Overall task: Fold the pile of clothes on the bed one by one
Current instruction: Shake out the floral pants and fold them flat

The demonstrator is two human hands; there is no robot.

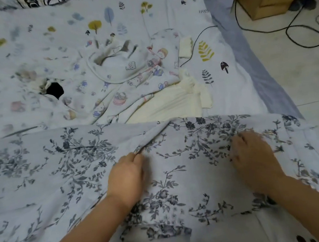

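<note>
floral garment [80, 170] spread flat on bed [232, 95], long axis 9–3 o'clock, under both hands | left hand [125, 177] pinches a ridge of it at 12 o'clock, nearer the mid fold | right hand [253, 159] fingers curled into cloth, grip blurred | unfolded pile [129, 80] beyond at 12 | tiled floor [298, 67], cables [292, 30] at 2

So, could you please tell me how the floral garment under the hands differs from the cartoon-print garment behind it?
The pale blue-grey floral garment is spread nearly flat; the white cartoon-print garment lies crumpled. The floral one has both hands on it, the left hand pinching a fold; the cartoon one is untouched. Both rest on the bed.
</note>
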